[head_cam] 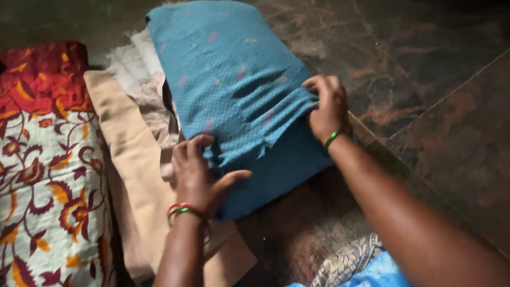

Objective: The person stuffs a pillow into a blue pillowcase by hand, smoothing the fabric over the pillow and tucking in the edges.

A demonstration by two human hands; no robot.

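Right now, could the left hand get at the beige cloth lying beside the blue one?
Probably yes. The left hand rests flat on the blue cloth at its near edge, and the beige cloth lies right beside it, uncovered on that side, with nothing between.

Dark polished stone floor point(425, 69) with mottled reddish-brown veining and one pale straight joint line running diagonally at right, dimly lit with a faint sheen toward the top, bordered at left by a floral red, cream and maroon bedspread point(48, 175) lying flat.
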